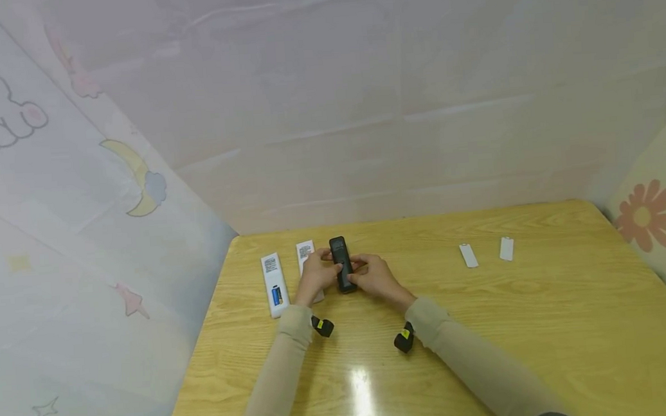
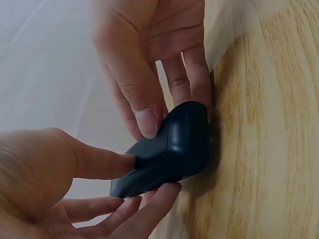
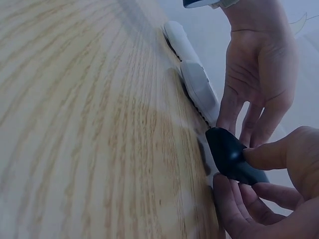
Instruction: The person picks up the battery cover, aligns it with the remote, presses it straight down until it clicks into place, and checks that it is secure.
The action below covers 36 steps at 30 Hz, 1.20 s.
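Note:
A black remote control (image 1: 340, 249) sits between both hands over the back of the table, its long side running away from me. My left hand (image 1: 318, 276) grips its left edge, thumb on the upper face. From the other side my right hand (image 1: 377, 276) grips it, with the right thumb (image 2: 146, 122) pressing the upper face. Fingers of both hands curl around the remote's sides in the wrist views. Left of it lie two white remotes; the outer white remote (image 1: 273, 278) shows a blue battery (image 1: 276, 295), while my left hand partly covers the inner white remote (image 1: 305, 248).
Two small white battery covers, a left cover (image 1: 468, 256) and a right cover (image 1: 506, 249), lie apart on the right of the wooden table (image 1: 539, 335). A printed cloth wall (image 1: 363, 135) stands behind the table's back edge.

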Each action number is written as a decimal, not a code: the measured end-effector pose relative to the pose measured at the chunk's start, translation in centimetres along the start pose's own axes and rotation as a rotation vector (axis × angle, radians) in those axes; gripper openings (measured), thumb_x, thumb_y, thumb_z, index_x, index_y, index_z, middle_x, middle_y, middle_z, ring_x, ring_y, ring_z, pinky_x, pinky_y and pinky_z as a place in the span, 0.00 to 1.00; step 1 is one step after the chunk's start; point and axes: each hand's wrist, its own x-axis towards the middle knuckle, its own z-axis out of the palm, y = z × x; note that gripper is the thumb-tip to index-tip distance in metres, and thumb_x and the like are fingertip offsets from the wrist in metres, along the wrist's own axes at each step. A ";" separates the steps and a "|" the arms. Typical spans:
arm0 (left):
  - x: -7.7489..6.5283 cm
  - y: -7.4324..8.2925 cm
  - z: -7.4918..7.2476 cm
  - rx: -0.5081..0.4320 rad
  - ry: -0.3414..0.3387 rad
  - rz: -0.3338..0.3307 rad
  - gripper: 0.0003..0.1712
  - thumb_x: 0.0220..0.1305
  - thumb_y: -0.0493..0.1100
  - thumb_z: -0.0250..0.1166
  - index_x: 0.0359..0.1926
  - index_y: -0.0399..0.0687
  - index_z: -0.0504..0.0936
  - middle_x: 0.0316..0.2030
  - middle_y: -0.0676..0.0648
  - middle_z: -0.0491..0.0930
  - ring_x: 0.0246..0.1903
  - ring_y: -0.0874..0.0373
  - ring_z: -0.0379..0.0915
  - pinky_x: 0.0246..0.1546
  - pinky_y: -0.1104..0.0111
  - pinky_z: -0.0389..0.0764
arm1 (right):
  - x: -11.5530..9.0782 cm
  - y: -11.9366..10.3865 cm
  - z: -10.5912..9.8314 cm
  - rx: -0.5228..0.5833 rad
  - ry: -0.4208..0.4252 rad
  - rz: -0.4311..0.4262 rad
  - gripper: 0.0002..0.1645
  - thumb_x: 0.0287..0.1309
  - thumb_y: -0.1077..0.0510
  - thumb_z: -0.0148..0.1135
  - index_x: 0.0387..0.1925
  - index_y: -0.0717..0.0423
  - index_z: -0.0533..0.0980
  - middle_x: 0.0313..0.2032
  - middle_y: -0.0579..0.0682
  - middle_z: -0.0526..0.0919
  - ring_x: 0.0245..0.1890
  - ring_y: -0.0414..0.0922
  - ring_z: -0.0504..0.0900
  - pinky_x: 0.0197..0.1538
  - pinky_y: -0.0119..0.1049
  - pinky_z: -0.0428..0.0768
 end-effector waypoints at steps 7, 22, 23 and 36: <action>0.0 0.0 0.1 0.050 0.014 0.004 0.33 0.72 0.39 0.71 0.73 0.35 0.73 0.62 0.36 0.81 0.58 0.44 0.79 0.59 0.54 0.83 | 0.3 0.0 0.5 -0.033 0.005 -0.010 0.31 0.64 0.67 0.72 0.68 0.66 0.77 0.51 0.60 0.85 0.47 0.51 0.89 0.45 0.40 0.90; 0.0 0.4 0.2 0.114 0.042 0.014 0.29 0.74 0.39 0.68 0.70 0.32 0.75 0.57 0.36 0.83 0.56 0.43 0.81 0.58 0.54 0.85 | 0.0 -0.6 0.8 -0.077 -0.007 0.002 0.31 0.66 0.66 0.71 0.68 0.67 0.76 0.53 0.61 0.86 0.49 0.53 0.89 0.49 0.42 0.91; 0.0 0.4 0.2 0.118 0.044 0.013 0.28 0.75 0.40 0.67 0.70 0.32 0.75 0.57 0.37 0.83 0.56 0.44 0.81 0.57 0.54 0.85 | 0.0 -0.6 0.8 -0.081 -0.008 0.000 0.30 0.66 0.66 0.71 0.68 0.68 0.76 0.53 0.61 0.86 0.49 0.53 0.89 0.50 0.42 0.90; 0.1 0.2 0.6 0.200 0.058 0.033 0.20 0.77 0.41 0.65 0.63 0.32 0.79 0.52 0.34 0.85 0.46 0.47 0.85 0.42 0.59 0.87 | 0.1 -0.5 0.8 -0.106 -0.028 -0.008 0.26 0.68 0.65 0.71 0.65 0.68 0.78 0.54 0.61 0.86 0.51 0.53 0.88 0.51 0.42 0.90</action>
